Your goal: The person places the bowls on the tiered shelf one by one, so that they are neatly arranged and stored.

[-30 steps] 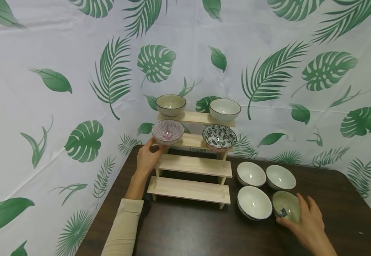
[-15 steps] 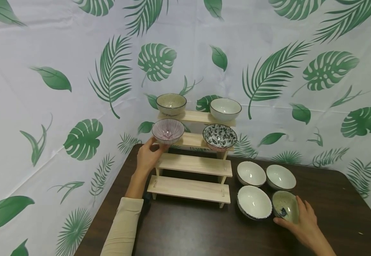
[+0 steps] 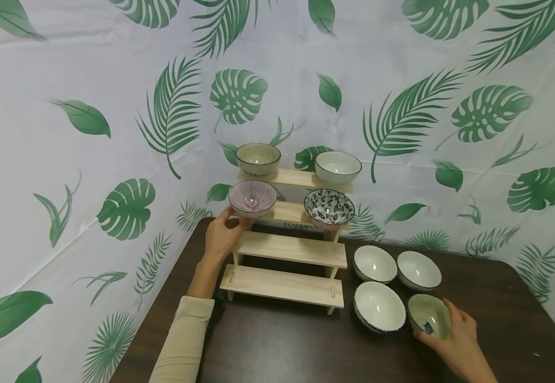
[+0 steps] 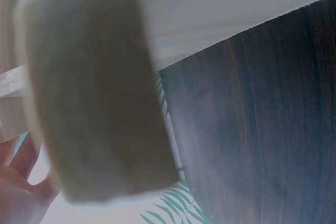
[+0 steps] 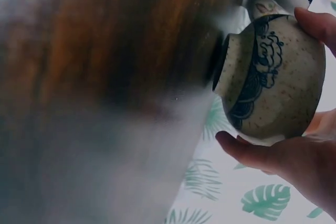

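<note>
My left hand (image 3: 222,236) grips the side of a purple-striped bowl (image 3: 252,199) at the left end of the shelf's second tier from the top. In the left wrist view only part of the left hand (image 4: 23,182) shows, and a blurred sleeve hides much else. Low on the right, my right hand (image 3: 454,338) holds a speckled green bowl (image 3: 428,316) between thumb and fingers. The right wrist view shows blue patterning on that bowl's outside (image 5: 278,77), with its foot close to the table; whether they touch I cannot tell.
The wooden tiered shelf (image 3: 282,285) also bears a beige bowl (image 3: 258,159), a white bowl (image 3: 338,167) and a black-floral bowl (image 3: 329,207). White-inside bowls (image 3: 379,307) stand beside the green one on the dark table (image 3: 277,340). A leaf-print cloth (image 3: 114,80) hangs behind.
The right hand has shifted a little, and the green bowl sits slightly nearer to me and farther from the white bowls. The left hand keeps its hold on the purple-striped bowl.
</note>
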